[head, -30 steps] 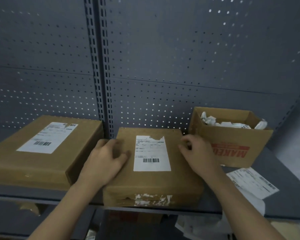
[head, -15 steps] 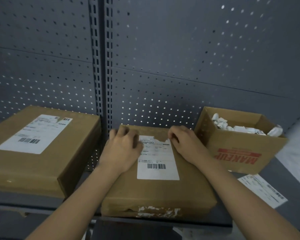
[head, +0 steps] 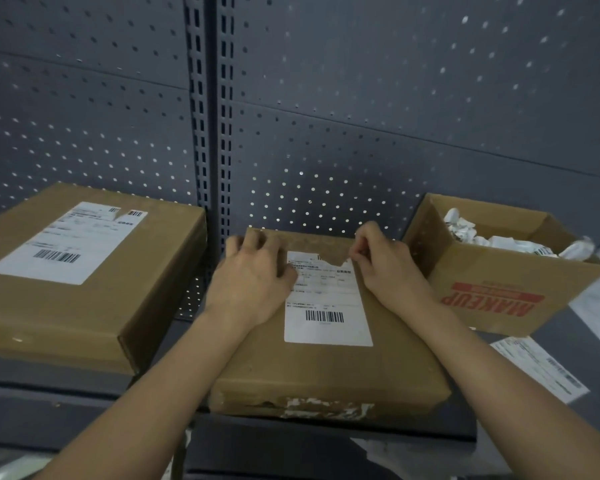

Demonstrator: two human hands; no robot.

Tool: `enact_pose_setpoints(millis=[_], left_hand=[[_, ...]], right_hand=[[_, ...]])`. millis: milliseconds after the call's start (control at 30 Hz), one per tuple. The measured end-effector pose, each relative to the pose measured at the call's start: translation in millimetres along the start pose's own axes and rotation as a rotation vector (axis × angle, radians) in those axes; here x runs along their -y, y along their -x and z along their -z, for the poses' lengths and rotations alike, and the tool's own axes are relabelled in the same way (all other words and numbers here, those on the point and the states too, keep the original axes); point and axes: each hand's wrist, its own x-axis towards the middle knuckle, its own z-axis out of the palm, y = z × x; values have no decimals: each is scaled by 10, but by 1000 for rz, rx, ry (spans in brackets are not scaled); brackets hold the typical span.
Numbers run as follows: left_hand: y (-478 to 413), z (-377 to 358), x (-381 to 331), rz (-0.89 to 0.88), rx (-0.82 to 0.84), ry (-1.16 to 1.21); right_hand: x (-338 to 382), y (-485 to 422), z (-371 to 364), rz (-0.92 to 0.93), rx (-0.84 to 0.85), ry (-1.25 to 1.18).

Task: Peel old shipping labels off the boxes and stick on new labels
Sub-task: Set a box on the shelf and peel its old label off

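Brown corrugated card makes up the flat box [head: 326, 372], which lies at the front of the shelf [head: 478, 393]. The white label [head: 326, 306] is stuck across its top, and that label's far edge is already ragged. The left hand [head: 253, 271] lies spread and flat on the lid beside the label, its thumb on the paper's left edge. The right hand [head: 385, 265] has its fingers curled, with the fingertips pinching at the torn far right corner.

To peel well, I would get a full corner up before pulling. The pull should be low and slow, back along the lid towards the near edge, with the flat hand pinning the box. Thin paper on rough card is likely to tear or lift the brown skin, as the scuffed white patch on the front wall suggests.

An open box [head: 499, 289] to the right holds crumpled white scraps [head: 492, 237]. A loose printed sheet [head: 541, 368] lies flat on the shelf near it.
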Motion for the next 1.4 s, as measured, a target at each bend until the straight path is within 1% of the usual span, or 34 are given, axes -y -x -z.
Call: enact_pose_setpoints(millis=[100, 367, 533, 600, 733, 833, 967, 1167, 1267, 1400], left_hand=[[6, -8, 1, -5, -3, 6], [-1, -24, 5, 11, -1, -4], [-11, -20, 6, 9, 2, -1], [-14, -20, 9, 8, 4, 3], [-17, -34, 8, 1, -2, 3], [-19, -36, 15, 1, -7, 4], [-26, -39, 14, 5, 2, 5], [-23, -37, 14, -7, -7, -2], [-21, -33, 12, -6, -6, -5], [-23, -35, 17, -1, -4, 4]], right_hand=[[5, 1, 5, -22, -17, -43], [100, -16, 46, 68, 79, 145], [205, -7, 81, 73, 108, 141], [200, -18, 84, 29, 98, 73], [70, -104, 146, -141, 51, -100], [21, -190, 212, -149, 115, -108], [107, -213, 233, -65, 229, -40], [163, -208, 206, 3, 256, 79], [167, -206, 179, -12, 305, 95], [149, -229, 217, -56, 367, 23]])
